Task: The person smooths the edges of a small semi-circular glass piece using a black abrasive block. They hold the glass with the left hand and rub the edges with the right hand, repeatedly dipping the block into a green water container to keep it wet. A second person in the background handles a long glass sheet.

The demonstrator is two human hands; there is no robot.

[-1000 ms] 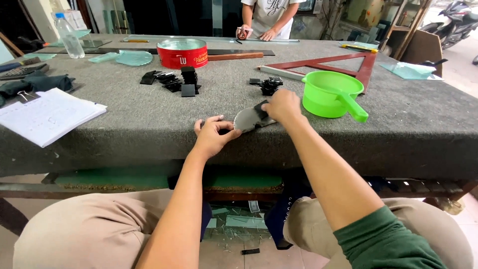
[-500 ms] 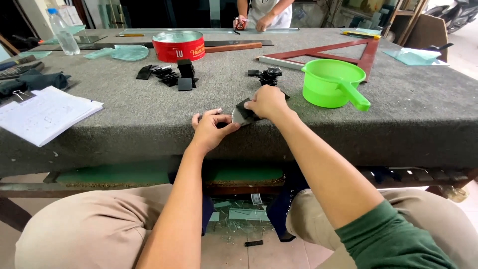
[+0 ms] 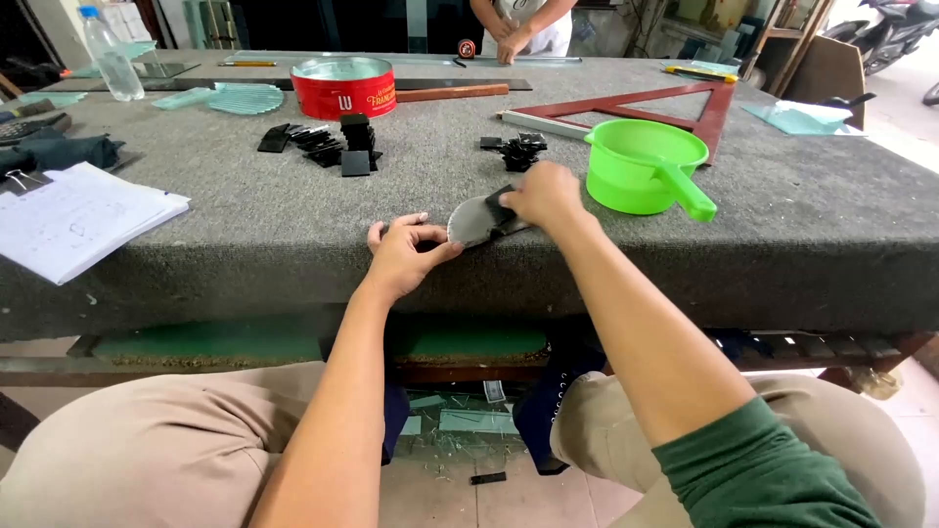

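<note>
A small rounded piece of glass (image 3: 472, 221) lies at the front edge of the grey felt-covered table (image 3: 254, 230). My left hand (image 3: 406, 254) pinches its left edge with thumb and fingers. My right hand (image 3: 541, 194) presses a small black block (image 3: 499, 200) against the glass on its right side. Both forearms reach out over my knees.
A green plastic scoop (image 3: 648, 172) stands right of my right hand. Several black pieces (image 3: 328, 145) and a smaller pile (image 3: 516, 151) lie further back. A red round tin (image 3: 343, 86), a wooden triangle square (image 3: 636, 103), a plastic bottle (image 3: 110, 57), papers (image 3: 73, 217), another person (image 3: 516, 24) across.
The view has shifted slightly. My right hand has slid a little along the glass with the black block; my left hand keeps its pinch on the glass edge.
</note>
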